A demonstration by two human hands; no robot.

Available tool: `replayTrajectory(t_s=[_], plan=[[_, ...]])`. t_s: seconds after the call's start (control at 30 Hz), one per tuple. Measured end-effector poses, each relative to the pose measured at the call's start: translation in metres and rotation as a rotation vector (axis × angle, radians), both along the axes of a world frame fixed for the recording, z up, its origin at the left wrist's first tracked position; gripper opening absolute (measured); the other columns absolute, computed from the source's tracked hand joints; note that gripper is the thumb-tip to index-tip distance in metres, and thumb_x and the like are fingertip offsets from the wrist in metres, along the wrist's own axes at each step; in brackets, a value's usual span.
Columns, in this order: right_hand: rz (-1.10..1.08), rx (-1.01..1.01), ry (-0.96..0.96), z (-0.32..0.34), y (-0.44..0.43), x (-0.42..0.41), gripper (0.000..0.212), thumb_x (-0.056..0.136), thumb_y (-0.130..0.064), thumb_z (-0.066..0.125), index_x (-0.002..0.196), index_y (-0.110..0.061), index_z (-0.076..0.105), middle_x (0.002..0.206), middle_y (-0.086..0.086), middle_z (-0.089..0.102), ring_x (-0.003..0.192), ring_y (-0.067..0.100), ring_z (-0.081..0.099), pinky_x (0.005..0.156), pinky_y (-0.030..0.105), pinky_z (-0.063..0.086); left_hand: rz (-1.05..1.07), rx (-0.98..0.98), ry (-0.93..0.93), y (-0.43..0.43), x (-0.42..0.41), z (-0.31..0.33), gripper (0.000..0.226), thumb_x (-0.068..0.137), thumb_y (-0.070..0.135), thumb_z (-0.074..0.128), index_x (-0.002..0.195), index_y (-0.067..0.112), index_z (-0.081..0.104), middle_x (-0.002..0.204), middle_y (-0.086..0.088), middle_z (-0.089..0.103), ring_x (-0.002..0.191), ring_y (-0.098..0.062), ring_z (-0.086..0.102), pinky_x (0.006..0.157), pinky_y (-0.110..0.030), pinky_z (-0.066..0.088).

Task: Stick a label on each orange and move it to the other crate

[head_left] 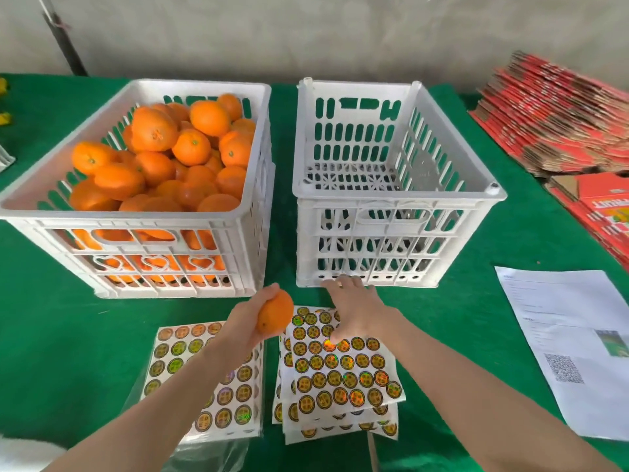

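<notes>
My left hand grips one orange above the green table, in front of the two crates. My right hand rests palm down on the right stack of label sheets, thumb tip touching a round holographic label. Whether the label is lifted I cannot tell. A second stack of label sheets lies under my left forearm. The left white crate is heaped with several oranges. The right white crate holds nothing.
A printed paper with a QR code lies at the right. Flattened red cartons are piled at the far right. A clear plastic bag sits by the near edge. A grey wall stands behind the table.
</notes>
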State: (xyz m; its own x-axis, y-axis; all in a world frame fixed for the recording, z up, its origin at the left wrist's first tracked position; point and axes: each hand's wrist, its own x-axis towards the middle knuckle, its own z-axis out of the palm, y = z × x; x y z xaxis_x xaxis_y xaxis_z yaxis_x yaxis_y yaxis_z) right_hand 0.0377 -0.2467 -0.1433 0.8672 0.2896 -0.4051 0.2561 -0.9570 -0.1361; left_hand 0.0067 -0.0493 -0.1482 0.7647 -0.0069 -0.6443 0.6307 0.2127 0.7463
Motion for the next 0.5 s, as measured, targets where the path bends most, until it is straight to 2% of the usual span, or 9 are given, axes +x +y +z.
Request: replayTrajectory(t_s=[0.07,0.1,0.23,0.33,0.4,0.47,0.5], plan=[[0.042,0.062,-0.187,-0.005,-0.001,-0.006,0.072,0.077,-0.033,0.073,0.138,-0.022,0.037,0.138,0.010,0.039,0.131,0.030,0.031,0.107,0.046,0.030,0.036,-0.122,0.029,0.000,0.003,0.000,0.052,0.060,0.043,0.073,0.102,0.022,0.050,0.113,-0.012,0.052,0.107,-0.036,0.057,0.085,-0.045,0.054],[0.034,0.120,-0.205,-0.008,0.000,-0.010,0.058,0.082,-0.033,0.068,0.134,-0.021,0.044,0.130,0.009,0.044,0.126,0.027,0.036,0.103,0.041,0.033,0.043,-0.146,0.040,0.000,0.003,-0.002,0.052,0.059,0.042,0.074,0.101,0.023,0.049,0.114,-0.013,0.052,0.107,-0.037,0.056,0.087,-0.046,0.054],[-0.066,0.209,-0.057,-0.024,0.004,-0.024,0.038,0.090,-0.027,0.058,0.125,-0.015,0.054,0.119,0.010,0.048,0.118,0.026,0.041,0.098,0.037,0.039,0.095,-0.180,0.058,-0.005,0.002,-0.006,0.058,0.060,0.041,0.075,0.108,0.023,0.048,0.115,-0.013,0.049,0.108,-0.037,0.055,0.096,-0.050,0.049],[-0.179,0.388,-0.158,-0.028,-0.001,-0.026,0.011,0.089,-0.016,0.059,0.096,-0.012,0.067,0.107,0.007,0.054,0.108,0.024,0.048,0.093,0.031,0.040,0.107,-0.150,0.065,-0.008,0.000,-0.007,0.070,0.062,0.042,0.073,0.121,0.022,0.042,0.114,-0.012,0.050,0.107,-0.034,0.055,0.090,-0.046,0.052],[-0.223,0.470,-0.215,-0.028,-0.005,-0.027,0.010,0.089,-0.011,0.058,0.088,-0.011,0.068,0.107,0.005,0.055,0.107,0.022,0.048,0.092,0.029,0.040,0.062,-0.119,0.048,-0.010,-0.002,-0.004,0.067,0.066,0.044,0.070,0.122,0.022,0.041,0.113,-0.011,0.051,0.101,-0.031,0.056,0.077,-0.038,0.053],[-0.201,0.457,-0.172,-0.025,-0.006,-0.029,0.013,0.088,-0.016,0.059,0.098,-0.010,0.065,0.112,0.005,0.054,0.111,0.023,0.046,0.094,0.033,0.040,0.017,-0.106,0.052,-0.013,-0.003,0.000,0.070,0.062,0.045,0.069,0.122,0.022,0.041,0.112,-0.010,0.051,0.100,-0.030,0.055,0.075,-0.037,0.051],[-0.170,0.380,-0.122,-0.025,-0.006,-0.029,0.024,0.086,-0.022,0.061,0.106,-0.010,0.062,0.115,0.007,0.053,0.112,0.025,0.044,0.095,0.035,0.041,0.007,-0.107,0.067,-0.015,-0.003,0.001,0.072,0.060,0.045,0.070,0.122,0.022,0.041,0.112,-0.011,0.050,0.102,-0.032,0.055,0.079,-0.039,0.051]])
